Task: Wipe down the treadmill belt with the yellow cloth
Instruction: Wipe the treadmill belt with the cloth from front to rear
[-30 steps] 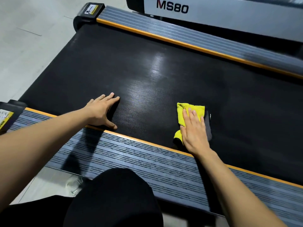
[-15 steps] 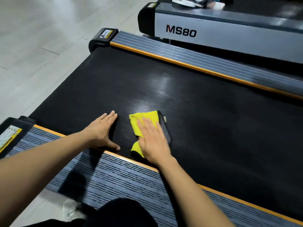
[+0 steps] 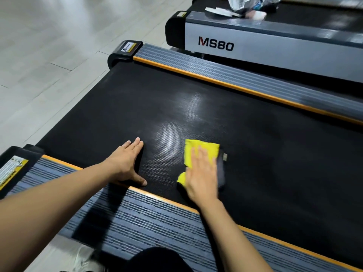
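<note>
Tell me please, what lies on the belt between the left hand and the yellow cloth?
Nothing: in the head view the treadmill belt between the left hand and the yellow cloth is bare black surface, with only a light reflection on it.

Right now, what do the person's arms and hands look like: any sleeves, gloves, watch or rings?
Both forearms are bare up to the frame edge, with no sleeves in view. The left hand and right hand are ungloved. No watch, bracelet or ring shows on either wrist or on the visible fingers, though the right hand is motion-blurred, so small details there cannot be told.
</note>
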A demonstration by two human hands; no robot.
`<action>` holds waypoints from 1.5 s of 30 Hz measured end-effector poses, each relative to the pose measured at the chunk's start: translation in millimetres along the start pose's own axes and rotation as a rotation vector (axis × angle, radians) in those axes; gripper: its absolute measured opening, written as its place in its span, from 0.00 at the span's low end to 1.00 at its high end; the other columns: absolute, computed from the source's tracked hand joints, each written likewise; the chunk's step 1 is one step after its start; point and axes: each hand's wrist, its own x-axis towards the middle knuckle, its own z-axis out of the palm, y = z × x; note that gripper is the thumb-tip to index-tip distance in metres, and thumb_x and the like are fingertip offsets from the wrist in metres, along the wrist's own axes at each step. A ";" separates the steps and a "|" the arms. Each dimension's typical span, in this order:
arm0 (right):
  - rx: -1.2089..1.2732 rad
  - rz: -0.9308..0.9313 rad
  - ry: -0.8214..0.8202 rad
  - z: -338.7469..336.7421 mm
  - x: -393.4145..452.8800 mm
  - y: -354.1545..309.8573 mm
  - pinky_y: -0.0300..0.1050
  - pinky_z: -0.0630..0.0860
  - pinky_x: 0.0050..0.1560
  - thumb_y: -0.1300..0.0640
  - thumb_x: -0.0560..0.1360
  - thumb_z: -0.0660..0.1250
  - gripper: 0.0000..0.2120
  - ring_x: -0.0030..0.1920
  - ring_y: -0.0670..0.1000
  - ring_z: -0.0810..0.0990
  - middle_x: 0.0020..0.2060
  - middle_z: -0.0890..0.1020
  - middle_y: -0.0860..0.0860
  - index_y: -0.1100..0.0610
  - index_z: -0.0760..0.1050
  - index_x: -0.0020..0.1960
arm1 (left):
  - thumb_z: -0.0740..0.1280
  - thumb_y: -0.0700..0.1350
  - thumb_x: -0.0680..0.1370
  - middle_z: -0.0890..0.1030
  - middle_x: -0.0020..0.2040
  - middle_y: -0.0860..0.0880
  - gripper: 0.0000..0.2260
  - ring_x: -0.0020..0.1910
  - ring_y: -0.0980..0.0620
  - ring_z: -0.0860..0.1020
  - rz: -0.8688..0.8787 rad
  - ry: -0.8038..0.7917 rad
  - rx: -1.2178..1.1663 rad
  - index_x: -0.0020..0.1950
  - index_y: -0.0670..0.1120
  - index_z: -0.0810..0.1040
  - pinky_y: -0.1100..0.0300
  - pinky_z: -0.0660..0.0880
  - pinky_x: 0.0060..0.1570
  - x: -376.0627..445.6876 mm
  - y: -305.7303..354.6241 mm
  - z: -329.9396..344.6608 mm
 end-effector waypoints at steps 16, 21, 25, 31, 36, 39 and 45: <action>0.053 -0.255 -0.110 13.7 62.1 -62.2 0.53 0.42 0.79 0.46 0.78 0.48 0.32 0.80 0.47 0.45 0.81 0.51 0.47 0.49 0.50 0.81 | 0.59 0.70 0.76 0.49 0.83 0.50 0.44 0.80 0.45 0.54 0.094 0.155 0.181 0.82 0.48 0.48 0.47 0.58 0.75 2.2 -13.6 -2.4; -0.001 -0.021 -0.068 19.4 176.6 -64.5 0.57 0.44 0.79 0.49 0.81 0.55 0.29 0.80 0.51 0.50 0.80 0.54 0.51 0.52 0.53 0.80 | 0.43 0.67 0.71 0.62 0.78 0.49 0.38 0.71 0.43 0.68 0.190 0.306 0.189 0.75 0.50 0.64 0.47 0.66 0.67 9.0 -28.8 -7.6; 0.003 0.073 -0.048 20.2 256.9 -58.0 0.57 0.43 0.79 0.49 0.81 0.53 0.29 0.80 0.52 0.48 0.80 0.53 0.53 0.53 0.53 0.80 | 0.49 0.62 0.74 0.70 0.73 0.45 0.30 0.68 0.41 0.72 0.198 0.458 0.097 0.68 0.49 0.73 0.46 0.70 0.66 54.6 -56.2 -26.5; -0.016 0.138 0.004 22.2 331.0 -50.8 0.58 0.43 0.78 0.51 0.81 0.52 0.30 0.80 0.53 0.48 0.80 0.52 0.54 0.55 0.51 0.81 | 0.46 0.61 0.77 0.66 0.78 0.42 0.31 0.76 0.38 0.65 0.032 0.527 0.082 0.77 0.50 0.66 0.41 0.62 0.74 119.2 -106.0 -58.7; 0.012 0.230 0.085 41.0 362.7 -82.9 0.58 0.41 0.78 0.52 0.81 0.52 0.29 0.80 0.54 0.48 0.80 0.54 0.56 0.59 0.53 0.80 | 0.42 0.66 0.79 0.54 0.83 0.48 0.31 0.82 0.44 0.52 -0.100 0.558 0.032 0.81 0.60 0.53 0.42 0.47 0.79 137.9 -158.3 -51.3; -0.002 0.164 0.091 53.4 379.7 -114.3 0.58 0.41 0.78 0.52 0.82 0.52 0.29 0.80 0.54 0.48 0.80 0.54 0.56 0.59 0.53 0.80 | 0.44 0.66 0.81 0.53 0.83 0.50 0.29 0.82 0.45 0.50 -0.097 0.572 0.019 0.82 0.60 0.51 0.41 0.47 0.79 141.5 -159.6 -44.4; -0.049 -0.086 0.003 73.5 421.0 -212.0 0.59 0.44 0.78 0.49 0.81 0.53 0.29 0.80 0.53 0.49 0.80 0.55 0.55 0.58 0.54 0.80 | 0.43 0.66 0.81 0.50 0.83 0.51 0.29 0.82 0.47 0.47 -0.094 0.594 0.013 0.82 0.61 0.49 0.41 0.46 0.79 142.2 -158.9 -43.5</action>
